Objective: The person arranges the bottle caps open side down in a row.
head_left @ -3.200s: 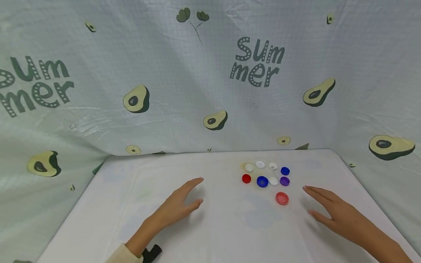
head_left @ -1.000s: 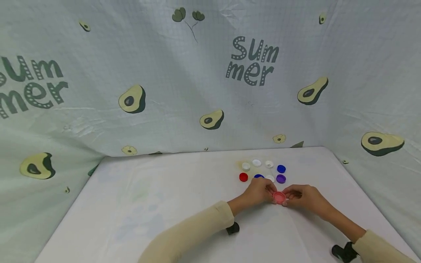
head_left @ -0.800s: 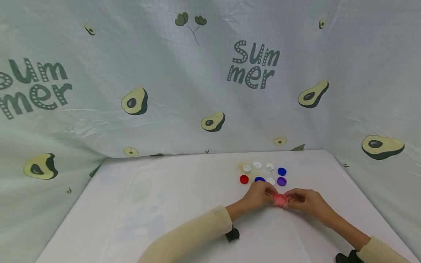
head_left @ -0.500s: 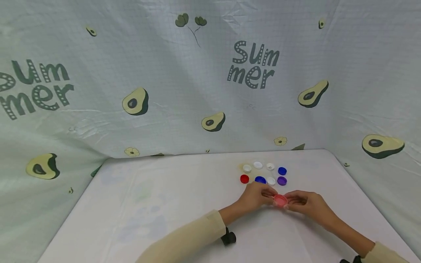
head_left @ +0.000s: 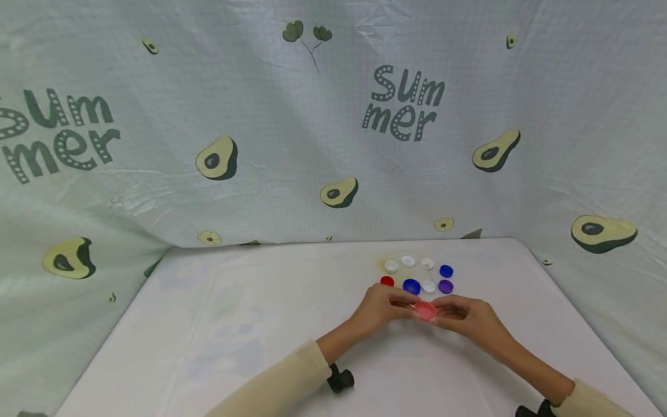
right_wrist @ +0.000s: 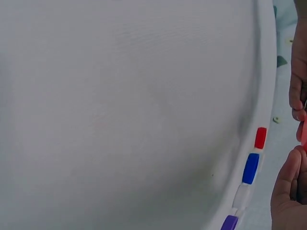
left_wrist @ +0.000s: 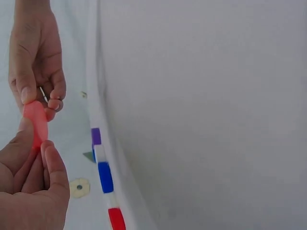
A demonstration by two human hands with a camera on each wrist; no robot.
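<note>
A round coral-red lid (head_left: pixel 425 311) is pinched at its rim from both sides, held above the white table. My left hand (head_left: pixel 376 307) grips the left edge between thumb and fingers, and my right hand (head_left: pixel 473 319) grips the right edge. Seen edge-on in the left wrist view, the lid (left_wrist: pixel 37 123) sits between the two thumbs and fingertips. Just beyond the hands lie a red cap (head_left: pixel 387 281), a large blue cap (head_left: pixel 411 286), a white cap (head_left: pixel 428 286) and a purple cap (head_left: pixel 445 286). The left hand partly covers the red one.
Behind these, several more caps lie on the table (head_left: pixel 250 324): white ones such as the white cap (head_left: pixel 409 262), and a smaller blue cap (head_left: pixel 446 271). A pale curtain (head_left: pixel 292 116) printed with avocados rises along the back and sides.
At first both hands were apart and the coral-red lid lay on the table. They came together and took hold of its edges. Since then the lid has risen and shifted left with both hands.
</note>
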